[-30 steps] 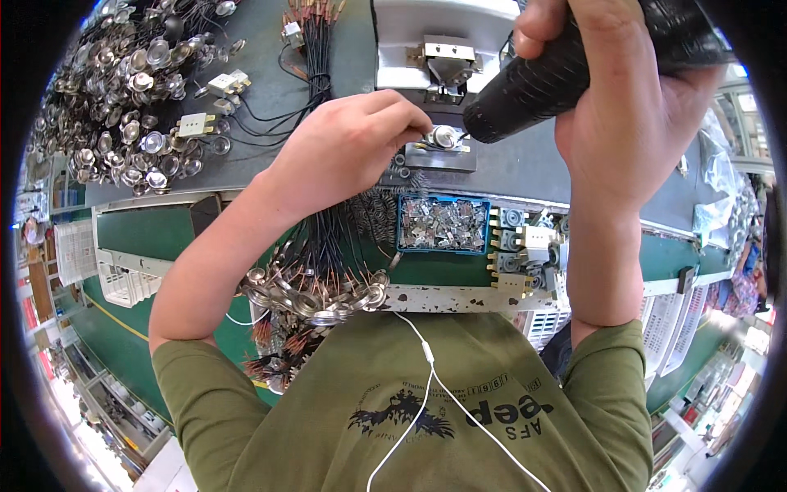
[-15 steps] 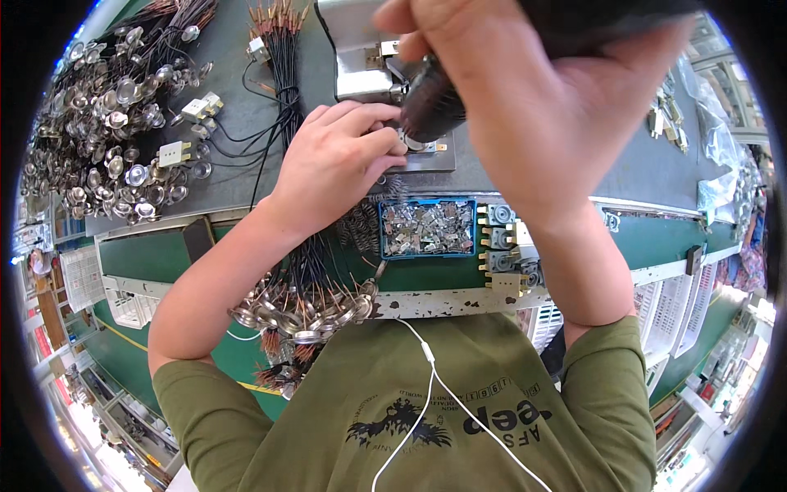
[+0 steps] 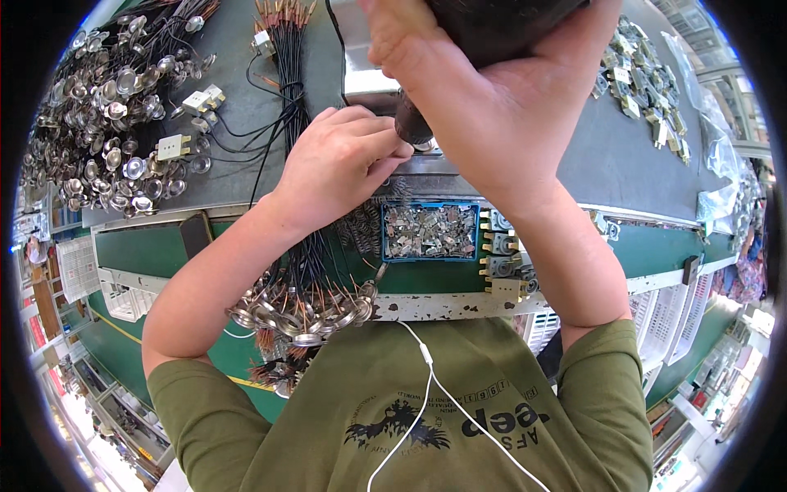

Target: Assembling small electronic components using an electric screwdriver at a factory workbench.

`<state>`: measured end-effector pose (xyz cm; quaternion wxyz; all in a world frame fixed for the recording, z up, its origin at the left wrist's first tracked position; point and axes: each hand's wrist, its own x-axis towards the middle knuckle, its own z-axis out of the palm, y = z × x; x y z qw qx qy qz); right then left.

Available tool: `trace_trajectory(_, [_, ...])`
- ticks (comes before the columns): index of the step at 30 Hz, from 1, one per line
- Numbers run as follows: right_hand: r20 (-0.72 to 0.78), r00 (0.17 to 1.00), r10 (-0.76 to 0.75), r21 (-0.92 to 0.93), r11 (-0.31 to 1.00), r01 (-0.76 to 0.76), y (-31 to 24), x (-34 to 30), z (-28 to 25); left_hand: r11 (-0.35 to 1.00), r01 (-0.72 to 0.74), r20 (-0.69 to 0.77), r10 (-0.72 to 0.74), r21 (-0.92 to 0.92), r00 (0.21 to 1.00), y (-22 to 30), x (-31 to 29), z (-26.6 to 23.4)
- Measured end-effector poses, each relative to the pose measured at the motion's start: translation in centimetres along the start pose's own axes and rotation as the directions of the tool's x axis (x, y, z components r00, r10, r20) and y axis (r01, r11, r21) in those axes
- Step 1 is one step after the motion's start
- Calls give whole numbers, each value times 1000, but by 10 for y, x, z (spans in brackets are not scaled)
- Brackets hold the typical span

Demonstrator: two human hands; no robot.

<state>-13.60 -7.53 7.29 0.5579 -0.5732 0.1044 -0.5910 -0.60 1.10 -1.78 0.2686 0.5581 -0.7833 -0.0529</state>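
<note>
My right hand (image 3: 512, 123) is wrapped round a black power screwdriver (image 3: 492, 29), whose body runs off toward the top of the view. The tool's dark nose (image 3: 412, 125) points down at a small round metal part (image 3: 425, 148) on a flat metal plate (image 3: 430, 166). Just left of the nose, my left hand (image 3: 336, 160) is closed, its fingertips pinched together beside that part. Whatever lies between those fingertips is hidden. My right hand and the tool also cover part of the shiny metal fixture (image 3: 369, 82) behind.
Close in front is a blue tray (image 3: 430, 261) of small metal pieces, with several thermostat-like blocks (image 3: 504, 266) to its right. Black wire bundles (image 3: 288, 90) and many round metal caps (image 3: 115, 107) lie left. More small blocks (image 3: 648, 82) are heaped at the far right.
My right hand and the screwdriver have shifted left, and the tool's nose stands more upright. More of the far-right heap shows. My left hand stays almost in place, still pinched.
</note>
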Motion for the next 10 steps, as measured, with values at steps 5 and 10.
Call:
trace_trajectory(5, [202,976,75,-85,995,-58,6,18,-5,992,5,-59,-13,-127,998,-8,0,7])
trace_trajectory(10, [424,895,140,-178,982,-69,16,22,-14,964,265,210,-264,22,941,1,5,-7])
